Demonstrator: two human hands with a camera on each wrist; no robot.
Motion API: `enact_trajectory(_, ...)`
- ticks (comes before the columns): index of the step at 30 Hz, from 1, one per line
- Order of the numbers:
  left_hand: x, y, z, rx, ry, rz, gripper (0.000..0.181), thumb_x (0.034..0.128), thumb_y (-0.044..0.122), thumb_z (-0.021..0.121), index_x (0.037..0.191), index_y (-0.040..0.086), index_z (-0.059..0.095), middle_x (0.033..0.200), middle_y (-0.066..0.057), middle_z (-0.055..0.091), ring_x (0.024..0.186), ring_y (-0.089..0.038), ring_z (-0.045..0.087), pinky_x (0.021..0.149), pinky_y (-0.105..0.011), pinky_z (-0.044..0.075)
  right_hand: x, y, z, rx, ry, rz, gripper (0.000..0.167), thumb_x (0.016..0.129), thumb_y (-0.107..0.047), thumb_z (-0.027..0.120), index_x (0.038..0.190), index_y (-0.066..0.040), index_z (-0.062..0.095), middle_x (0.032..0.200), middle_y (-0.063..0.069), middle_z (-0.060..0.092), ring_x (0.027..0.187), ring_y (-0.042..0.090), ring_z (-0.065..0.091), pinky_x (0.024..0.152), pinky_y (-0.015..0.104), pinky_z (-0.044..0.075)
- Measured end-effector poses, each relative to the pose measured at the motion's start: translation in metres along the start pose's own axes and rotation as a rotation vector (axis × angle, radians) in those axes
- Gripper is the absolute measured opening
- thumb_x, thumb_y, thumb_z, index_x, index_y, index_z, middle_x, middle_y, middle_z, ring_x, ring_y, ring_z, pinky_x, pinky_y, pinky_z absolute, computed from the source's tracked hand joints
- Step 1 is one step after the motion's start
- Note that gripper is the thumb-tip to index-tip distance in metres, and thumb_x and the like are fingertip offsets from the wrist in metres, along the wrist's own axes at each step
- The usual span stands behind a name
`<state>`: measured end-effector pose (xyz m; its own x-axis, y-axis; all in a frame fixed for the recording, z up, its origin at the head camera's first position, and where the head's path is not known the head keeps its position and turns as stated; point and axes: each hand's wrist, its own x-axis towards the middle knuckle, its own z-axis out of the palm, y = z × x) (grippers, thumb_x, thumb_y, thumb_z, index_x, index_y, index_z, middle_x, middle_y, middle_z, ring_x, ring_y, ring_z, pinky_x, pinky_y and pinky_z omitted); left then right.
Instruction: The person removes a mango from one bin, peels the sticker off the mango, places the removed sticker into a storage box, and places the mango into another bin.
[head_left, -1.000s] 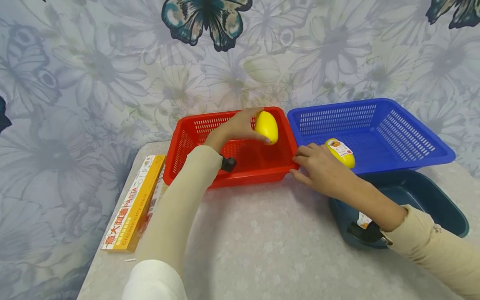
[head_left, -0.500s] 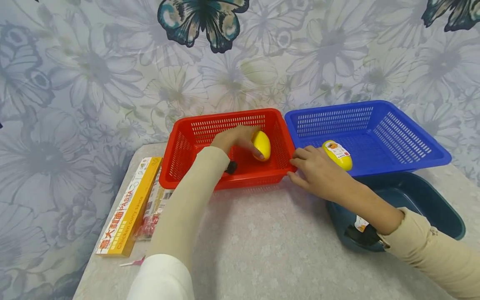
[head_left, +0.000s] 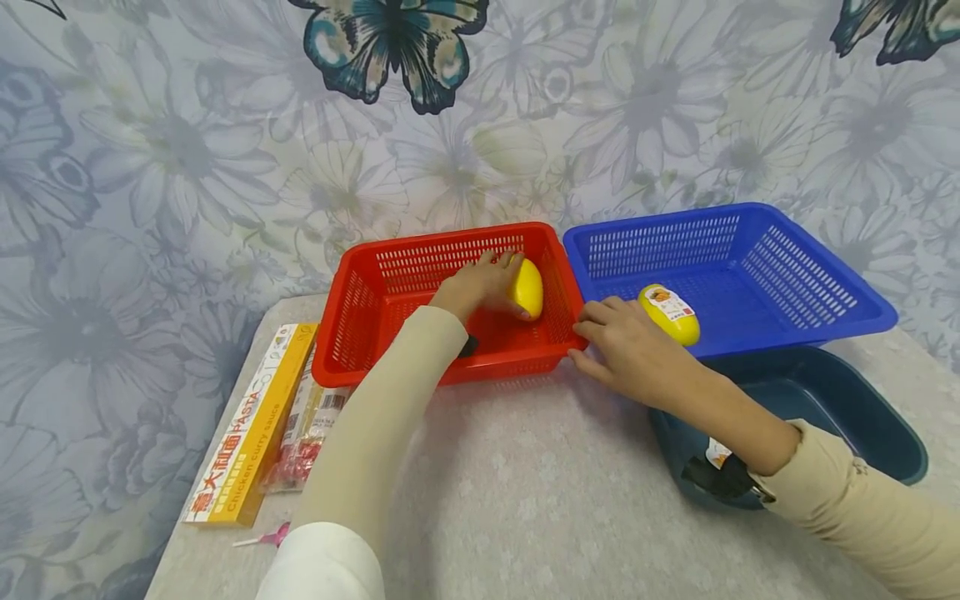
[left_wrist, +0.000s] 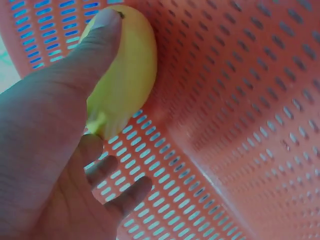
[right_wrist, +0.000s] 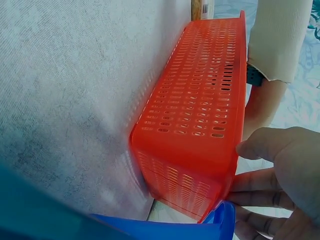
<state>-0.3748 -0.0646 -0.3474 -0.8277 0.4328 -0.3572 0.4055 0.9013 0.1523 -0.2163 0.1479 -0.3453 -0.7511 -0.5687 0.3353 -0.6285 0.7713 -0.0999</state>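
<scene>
Inside the right half of the red basket (head_left: 517, 360), my left hand (head_left: 482, 287) holds a smooth yellow mango-like fruit (head_left: 529, 289). In the left wrist view, the thumb lies along the fruit (left_wrist: 132, 65) while several other fingers are bent below it, apart from it. My right hand (head_left: 630, 346) grips the red basket's near right corner. The right wrist view has its thumb on the outer rim and its fingers (right_wrist: 262, 190) on the other side. Just beyond this hand, a yellow oval thing with a white label (head_left: 671, 315) lies in the blue basket (head_left: 840, 242).
The blue basket stands against the red one. A dark teal basin (head_left: 855, 408) sits in front of it, partly under my right forearm. On the left lie a yellow pasta box (head_left: 251, 425), a clear plastic packet (head_left: 303, 433) and a small pink item (head_left: 270, 536). A patterned wall stands behind.
My left hand has lowered the yellow fruit from rim height into the red basket. Its fingers look more spread now. The right hand stays at the basket's corner; the view has shifted slightly.
</scene>
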Motion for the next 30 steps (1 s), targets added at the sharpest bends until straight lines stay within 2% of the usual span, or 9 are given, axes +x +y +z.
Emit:
enact_trajectory(4, 0.0007, 0.0027, 0.0013, 0.074, 0.046, -0.009, 0.109, 0.0838, 0.064, 0.068, 0.162, 0.021, 0.006, 0.168, -0.004, 0.009, 0.152, -0.030, 0.003, 0.120, -0.054, 0.013, -0.0011, 0.0004, 0.0001, -0.001, 0.024, -0.026, 0.031, 0.088, -0.022, 0.075, 0.104, 0.003, 0.074, 0.097, 0.011, 0.064, 0.090, 0.029, 0.053, 0.077, 0.040, 0.045)
enact_trajectory(8, 0.0004, 0.0026, 0.0021, 0.085, 0.064, -0.004, 0.112, 0.0787, 0.069, 0.069, 0.162, 0.024, 0.010, 0.167, -0.001, 0.013, 0.152, -0.029, 0.006, 0.119, -0.053, 0.014, -0.0014, 0.0001, 0.0010, 0.008, 0.031, -0.027, 0.031, 0.088, -0.023, 0.075, 0.104, 0.003, 0.074, 0.097, 0.010, 0.063, 0.090, 0.028, 0.052, 0.077, 0.039, 0.044)
enact_trajectory(12, 0.0012, 0.0038, 0.0022, 0.119, 0.101, 0.041, 0.106, 0.0781, 0.066, 0.072, 0.161, 0.023, 0.022, 0.166, -0.001, 0.019, 0.152, -0.031, 0.011, 0.118, -0.054, 0.019, -0.0017, 0.0001, 0.0010, 0.008, 0.030, -0.017, 0.031, 0.088, -0.024, 0.075, 0.104, 0.003, 0.074, 0.097, 0.010, 0.063, 0.090, 0.028, 0.052, 0.077, 0.039, 0.045)
enact_trajectory(14, 0.0024, 0.0046, 0.0027, 0.146, 0.131, 0.047, 0.103, 0.0790, 0.064, 0.073, 0.160, 0.019, 0.027, 0.164, -0.004, 0.024, 0.150, -0.032, 0.017, 0.117, -0.053, 0.023, -0.0018, -0.0002, 0.0014, 0.006, 0.030, -0.015, 0.032, 0.088, -0.024, 0.075, 0.104, 0.003, 0.074, 0.096, 0.010, 0.063, 0.090, 0.028, 0.052, 0.078, 0.039, 0.045)
enact_trajectory(16, 0.0034, 0.0054, 0.0033, 0.135, 0.148, 0.033, 0.103, 0.0793, 0.062, 0.074, 0.159, 0.016, 0.027, 0.162, -0.009, 0.027, 0.148, -0.033, 0.024, 0.116, -0.052, 0.027, -0.0023, -0.0004, 0.0020, 0.008, 0.031, -0.011, 0.032, 0.088, -0.025, 0.075, 0.104, 0.003, 0.074, 0.097, 0.010, 0.063, 0.091, 0.028, 0.052, 0.079, 0.039, 0.045)
enact_trajectory(19, 0.0034, 0.0061, 0.0039, 0.047, 0.133, 0.000, 0.106, 0.0786, 0.059, 0.077, 0.159, 0.015, 0.024, 0.160, -0.013, 0.029, 0.144, -0.032, 0.032, 0.113, -0.051, 0.032, -0.0030, -0.0007, 0.0029, 0.010, 0.029, -0.005, 0.032, 0.089, -0.025, 0.075, 0.105, 0.003, 0.074, 0.098, 0.010, 0.062, 0.092, 0.028, 0.052, 0.081, 0.040, 0.046)
enact_trajectory(22, -0.0001, 0.0055, 0.0034, -0.035, 0.097, -0.032, 0.108, 0.0775, 0.060, 0.078, 0.159, 0.017, 0.022, 0.157, -0.012, 0.034, 0.138, -0.032, 0.040, 0.110, -0.053, 0.036, -0.0036, -0.0008, 0.0032, 0.010, 0.030, -0.006, 0.032, 0.089, -0.025, 0.075, 0.105, 0.003, 0.074, 0.098, 0.010, 0.062, 0.092, 0.027, 0.051, 0.082, 0.040, 0.046)
enact_trajectory(27, -0.0032, 0.0018, 0.0004, -0.027, 0.061, -0.024, 0.104, 0.0787, 0.062, 0.075, 0.156, 0.013, 0.026, 0.146, -0.009, 0.043, 0.123, -0.028, 0.047, 0.107, -0.050, 0.040, -0.0033, -0.0007, 0.0031, 0.005, 0.035, -0.013, 0.032, 0.088, -0.024, 0.075, 0.105, 0.004, 0.074, 0.097, 0.010, 0.062, 0.091, 0.027, 0.051, 0.081, 0.040, 0.045)
enact_trajectory(30, -0.0036, 0.0001, -0.0026, -0.010, 0.051, -0.010, 0.101, 0.0804, 0.063, 0.073, 0.154, 0.013, 0.027, 0.143, -0.010, 0.044, 0.122, -0.027, 0.047, 0.107, -0.049, 0.041, -0.0031, -0.0005, 0.0034, 0.008, 0.034, -0.007, 0.032, 0.089, -0.024, 0.074, 0.105, 0.004, 0.074, 0.098, 0.010, 0.062, 0.092, 0.028, 0.051, 0.082, 0.040, 0.045)
